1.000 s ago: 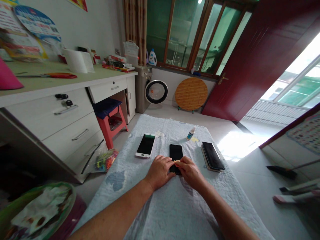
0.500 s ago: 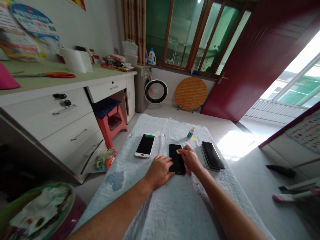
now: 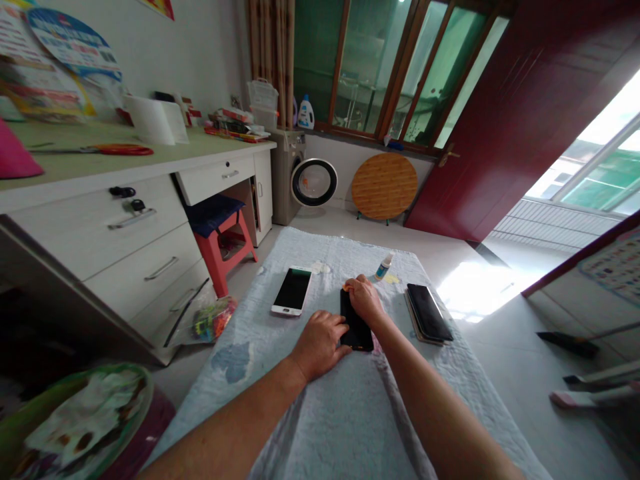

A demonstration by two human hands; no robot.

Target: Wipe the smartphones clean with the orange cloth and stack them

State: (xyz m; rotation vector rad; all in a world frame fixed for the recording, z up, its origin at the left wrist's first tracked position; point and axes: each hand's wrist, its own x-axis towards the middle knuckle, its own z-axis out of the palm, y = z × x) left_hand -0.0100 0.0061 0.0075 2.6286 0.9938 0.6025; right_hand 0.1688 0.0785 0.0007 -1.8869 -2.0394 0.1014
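A black smartphone (image 3: 357, 331) lies face up on the cloth-covered table. My left hand (image 3: 320, 340) rests at its left side, fingers on the long edge and thumb at the lower corner, holding it. Above the upper part of the screen, my right hand (image 3: 365, 298) pinches a small orange pad (image 3: 346, 288), pressed near the top left corner; the fingers hide part of the phone. To the left lies a white smartphone (image 3: 293, 291). On the right a dark smartphone (image 3: 429, 312) sits on another flat item. Behind my right hand stands a small spray bottle (image 3: 383, 267).
A pale blue quilted cloth (image 3: 330, 427) covers the table. At lower left is a bin (image 3: 150, 407) with used tissues. A red stool (image 3: 220, 250) stands by the desk (image 3: 150, 240). Farther back are a washing machine (image 3: 286, 177) and a round wooden tabletop (image 3: 384, 187).
My right hand has moved with the orange pad up and left, from the screen's upper right part to the top left corner. My left hand stays in place on the phone.
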